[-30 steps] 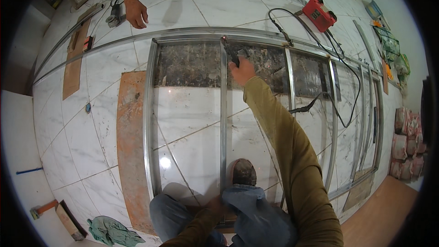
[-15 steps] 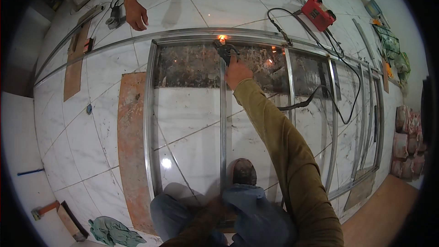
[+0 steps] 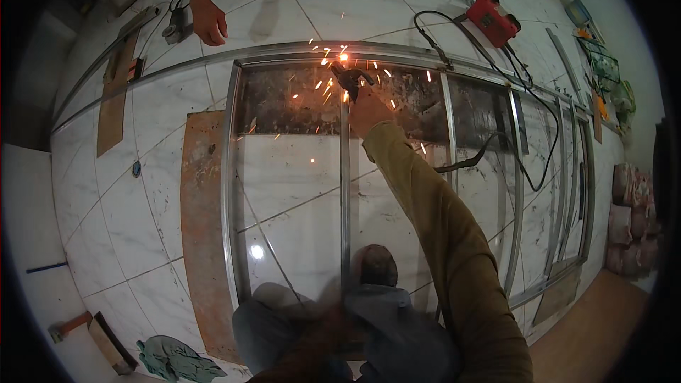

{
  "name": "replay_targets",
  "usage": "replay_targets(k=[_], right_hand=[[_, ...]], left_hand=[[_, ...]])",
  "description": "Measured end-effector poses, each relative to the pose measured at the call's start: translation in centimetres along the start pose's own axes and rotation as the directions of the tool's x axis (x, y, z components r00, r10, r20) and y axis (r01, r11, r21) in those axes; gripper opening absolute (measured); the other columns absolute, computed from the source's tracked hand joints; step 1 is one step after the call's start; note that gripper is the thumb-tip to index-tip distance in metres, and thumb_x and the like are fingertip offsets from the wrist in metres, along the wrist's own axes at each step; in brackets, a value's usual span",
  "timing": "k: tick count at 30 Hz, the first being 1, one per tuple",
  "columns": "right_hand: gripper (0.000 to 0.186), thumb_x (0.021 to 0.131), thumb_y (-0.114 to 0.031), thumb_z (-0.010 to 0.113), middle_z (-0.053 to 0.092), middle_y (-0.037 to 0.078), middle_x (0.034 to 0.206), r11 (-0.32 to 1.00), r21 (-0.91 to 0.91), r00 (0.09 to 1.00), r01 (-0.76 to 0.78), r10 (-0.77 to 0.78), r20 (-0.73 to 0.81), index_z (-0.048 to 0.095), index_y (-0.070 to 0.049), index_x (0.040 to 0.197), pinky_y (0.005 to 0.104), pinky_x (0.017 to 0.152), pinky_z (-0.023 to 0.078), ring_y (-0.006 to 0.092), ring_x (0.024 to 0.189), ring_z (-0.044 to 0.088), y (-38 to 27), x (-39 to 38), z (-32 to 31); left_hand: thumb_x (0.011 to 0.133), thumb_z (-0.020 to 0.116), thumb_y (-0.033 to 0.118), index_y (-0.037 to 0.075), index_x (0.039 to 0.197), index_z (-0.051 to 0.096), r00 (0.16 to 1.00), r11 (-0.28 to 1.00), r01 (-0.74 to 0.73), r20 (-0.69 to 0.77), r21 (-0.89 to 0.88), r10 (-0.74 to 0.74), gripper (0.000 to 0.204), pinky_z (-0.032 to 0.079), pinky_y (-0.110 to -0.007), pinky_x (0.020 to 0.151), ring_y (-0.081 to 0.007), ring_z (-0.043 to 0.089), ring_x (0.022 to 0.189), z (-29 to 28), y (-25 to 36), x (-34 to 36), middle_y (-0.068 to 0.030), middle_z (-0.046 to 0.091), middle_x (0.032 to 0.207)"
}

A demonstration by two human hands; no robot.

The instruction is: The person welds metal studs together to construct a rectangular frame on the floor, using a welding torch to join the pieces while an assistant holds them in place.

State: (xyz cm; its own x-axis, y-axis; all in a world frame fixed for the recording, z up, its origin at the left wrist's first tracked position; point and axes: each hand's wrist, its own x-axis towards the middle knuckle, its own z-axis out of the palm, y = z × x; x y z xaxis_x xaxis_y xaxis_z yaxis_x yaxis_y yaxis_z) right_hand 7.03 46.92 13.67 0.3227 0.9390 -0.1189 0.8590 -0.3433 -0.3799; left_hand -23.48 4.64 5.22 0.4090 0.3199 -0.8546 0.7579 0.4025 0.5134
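**Sparks (image 3: pixel 345 96) Burst Over the Metal Frame (image 3: pixel 228 191)!**

And there it went: an orange glow (image 3: pixel 344 57) flared right where the middle bar (image 3: pixel 345 206) met the far rail (image 3: pixel 284 50), bright streaks scattering over the dark plate (image 3: pixel 269 110) and the tiled floor (image 3: pixel 291 177)! The right hand (image 3: pixel 368 110) had its fingers wrapped around the black electrode holder (image 3: pixel 347 80), the business end just beside that glow. And the left hand (image 3: pixel 335 320)? Down low, in shadow between the legs of the blue jeans (image 3: pixel 401 333); I couldn't tell whether it gripped anything. The frame itself lay flat on the tiles, a dark shoe (image 3: pixel 378 267) near the middle bar, a rusty sheet (image 3: pixel 204 241) along its left side. Beyond the far rail, a co-worker's hand (image 3: pixel 209 23) hung loosely curled, near an angle grinder (image 3: pixel 174 30). Over on the right, there sat the red welding machine (image 3: pixel 491 21), with black cable (image 3: pixel 464 164) looping across the bars!
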Motion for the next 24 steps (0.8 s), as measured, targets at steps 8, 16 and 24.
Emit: replay_targets(k=[8, 16, 24], right_hand=[[0.042, 0.09, -0.025, 0.06, 0.063, 0.027, 0.11, 0.999, 0.019, 0.998, 0.03, -0.031, 0.054, 0.046, 0.0, 0.12, 0.0493, 0.083, 0.055, 0.0416, 0.1, 0.065, -3.1, 0.0, 0.4], [0.041, 0.094, -0.025, 0.055, 0.065, 0.026, 0.102, 0.979, -0.143, 0.987, 0.149, -0.156, -0.042, 0.045, 0.001, 0.124, 0.0499, 0.08, 0.055, 0.0411, 0.091, 0.067, 0.1, 1.0, 1.7], [0.053, 0.089, -0.024, 0.062, 0.063, 0.024, 0.109, 1.0, 0.001, 0.998, 0.008, -0.008, 0.062, 0.042, 0.001, 0.132, 0.05, 0.082, 0.055, 0.0412, 0.097, 0.066, -1.8, 0.5, 0.0]], left_hand=[[0.082, 0.071, 0.044, 0.007, 0.122, 0.061, 0.974, 0.984, -0.173, -0.137, 0.051, 0.179, 0.056, 0.052, -0.045, 0.09, -0.039, 0.064, 0.107, 0.8, -5.5, 1.4, -0.0208, 0.068, 0.111], [0.082, 0.071, 0.046, 0.007, 0.121, 0.061, 0.994, 0.998, -0.055, -0.089, 0.035, 0.058, 0.056, 0.052, -0.045, 0.09, -0.0375, 0.065, 0.107, -0.2, -1.7, 0.2, -0.0207, 0.068, 0.11], [0.083, 0.069, 0.048, 0.006, 0.118, 0.063, 0.941, 0.929, 0.331, 0.021, 0.168, -0.339, 0.056, 0.052, -0.047, 0.089, -0.0366, 0.065, 0.107, -0.6, -1.7, 0.7, -0.0212, 0.068, 0.11]])
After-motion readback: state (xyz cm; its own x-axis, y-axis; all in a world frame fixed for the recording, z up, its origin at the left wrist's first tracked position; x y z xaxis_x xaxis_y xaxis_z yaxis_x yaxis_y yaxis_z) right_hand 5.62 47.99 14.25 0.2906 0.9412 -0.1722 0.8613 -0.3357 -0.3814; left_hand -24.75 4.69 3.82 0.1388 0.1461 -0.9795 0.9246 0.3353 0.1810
